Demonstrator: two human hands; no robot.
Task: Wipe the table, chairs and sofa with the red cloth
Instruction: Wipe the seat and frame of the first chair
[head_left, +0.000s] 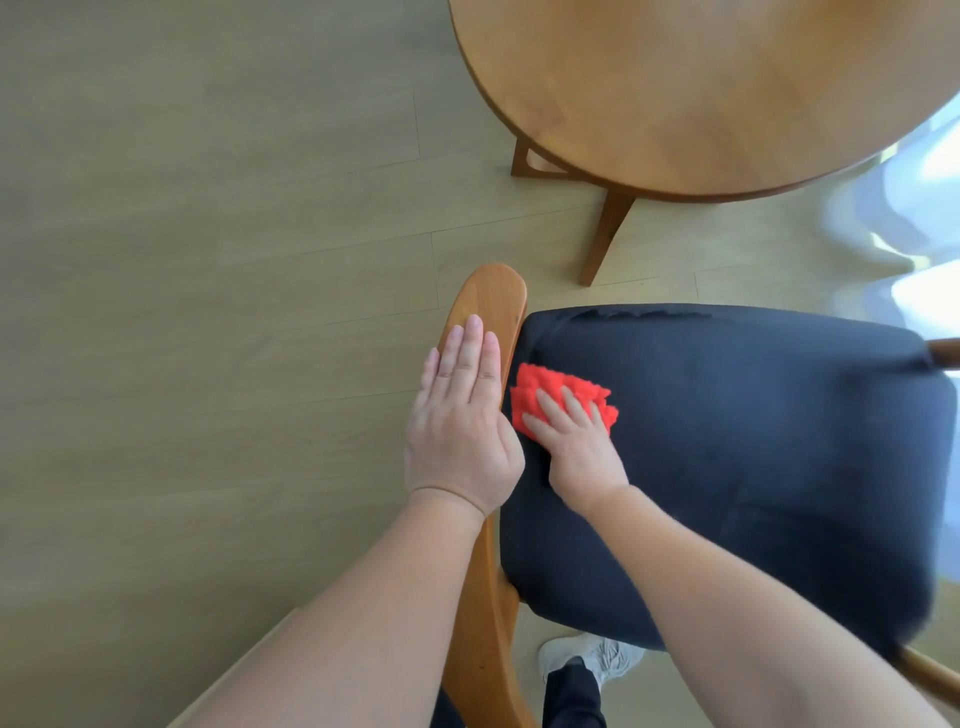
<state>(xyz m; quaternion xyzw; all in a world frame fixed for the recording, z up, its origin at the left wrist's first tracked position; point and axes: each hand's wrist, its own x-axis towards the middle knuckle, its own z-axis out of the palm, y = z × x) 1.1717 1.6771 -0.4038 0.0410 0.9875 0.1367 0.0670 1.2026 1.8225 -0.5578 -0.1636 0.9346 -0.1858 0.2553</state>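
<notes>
A wooden armchair with a dark navy seat cushion (753, 467) fills the lower right. The folded red cloth (550, 387) lies on the cushion's left side, near the armrest. My right hand (576, 447) presses flat on the cloth, its fingers spread and straight over it. My left hand (462, 421) rests flat on the chair's wooden left armrest (493, 291), fingers straight and together. The round wooden table (701, 88) stands beyond the chair at the upper right.
Pale wood-plank floor (208, 234) spreads across the left. The table's legs (605, 234) stand just beyond the chair's front edge. A white curtain (909, 208) hangs at the right edge. My grey shoe (587, 657) shows under the chair.
</notes>
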